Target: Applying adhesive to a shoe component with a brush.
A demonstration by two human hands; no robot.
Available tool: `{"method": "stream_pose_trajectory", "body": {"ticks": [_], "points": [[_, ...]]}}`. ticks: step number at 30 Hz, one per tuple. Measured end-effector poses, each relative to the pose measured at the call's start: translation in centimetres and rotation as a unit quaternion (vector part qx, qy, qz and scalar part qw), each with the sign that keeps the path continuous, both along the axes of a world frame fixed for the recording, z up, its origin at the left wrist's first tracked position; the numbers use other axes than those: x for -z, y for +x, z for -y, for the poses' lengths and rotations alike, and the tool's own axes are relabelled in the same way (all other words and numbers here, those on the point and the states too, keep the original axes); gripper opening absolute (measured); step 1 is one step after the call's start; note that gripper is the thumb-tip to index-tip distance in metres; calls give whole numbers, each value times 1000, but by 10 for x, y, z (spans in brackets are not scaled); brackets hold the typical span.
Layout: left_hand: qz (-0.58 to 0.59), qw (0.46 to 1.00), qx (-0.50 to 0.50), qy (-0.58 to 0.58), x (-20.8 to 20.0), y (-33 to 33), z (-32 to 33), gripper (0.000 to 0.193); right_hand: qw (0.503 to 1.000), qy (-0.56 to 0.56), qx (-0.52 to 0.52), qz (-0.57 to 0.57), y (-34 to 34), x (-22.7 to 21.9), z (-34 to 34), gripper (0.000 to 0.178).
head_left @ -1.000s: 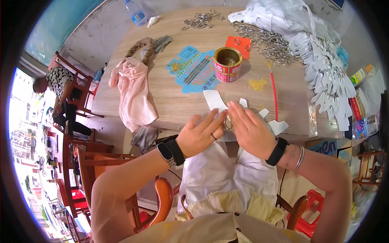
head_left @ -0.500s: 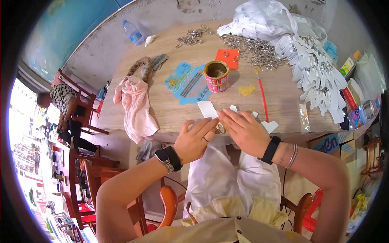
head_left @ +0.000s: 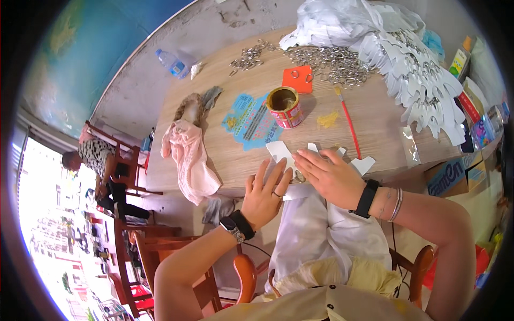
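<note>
At the near edge of the table, a white flat cut-out piece (head_left: pixel 278 152) lies under and just beyond my fingertips. My left hand (head_left: pixel 264 199) rests on its near left part with the fingers stretched and slightly spread. Across from it, my right hand (head_left: pixel 333 179) lies palm down over white material, its fingers long and close together. A small metal ring (head_left: pixel 300 175) peeks out between the hands. Another white cut-out (head_left: pixel 363 165) sits right of my right hand. Beyond stands an open tin (head_left: pixel 285 108) with brownish contents, and a red-handled brush (head_left: pixel 349 124) lies to its right.
Metal rings (head_left: pixel 342 67) are heaped at the back beside an orange card (head_left: pixel 297 79). White cut-outs with rings (head_left: pixel 428 91) pile up on the right. A blue printed sheet (head_left: pixel 251 123), pink cloth (head_left: pixel 188 155) and bottle (head_left: pixel 172 64) are leftward. A person (head_left: pixel 99 166) sits far left.
My left hand's fingers have spread and drawn back a little from the right hand, showing more of the white piece and the ring. The whole view has tilted slightly.
</note>
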State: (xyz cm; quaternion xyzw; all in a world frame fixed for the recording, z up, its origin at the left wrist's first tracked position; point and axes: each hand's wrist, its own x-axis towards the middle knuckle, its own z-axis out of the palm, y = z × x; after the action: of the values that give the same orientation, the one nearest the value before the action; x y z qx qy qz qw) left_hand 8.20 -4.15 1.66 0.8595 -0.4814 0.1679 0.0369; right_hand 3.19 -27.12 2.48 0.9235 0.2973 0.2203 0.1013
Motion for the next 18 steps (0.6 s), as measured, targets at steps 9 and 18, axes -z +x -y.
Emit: {"method": "stream_pose_trajectory", "body": {"ticks": [9,18], "points": [[-11,998,6,65,-5,-5,1,83,999,27,16,4,-1,4,-3,44],[-40,997,36,63,-23,-7,9,75,997,83,10,-3,1,8,-2,44]]}}
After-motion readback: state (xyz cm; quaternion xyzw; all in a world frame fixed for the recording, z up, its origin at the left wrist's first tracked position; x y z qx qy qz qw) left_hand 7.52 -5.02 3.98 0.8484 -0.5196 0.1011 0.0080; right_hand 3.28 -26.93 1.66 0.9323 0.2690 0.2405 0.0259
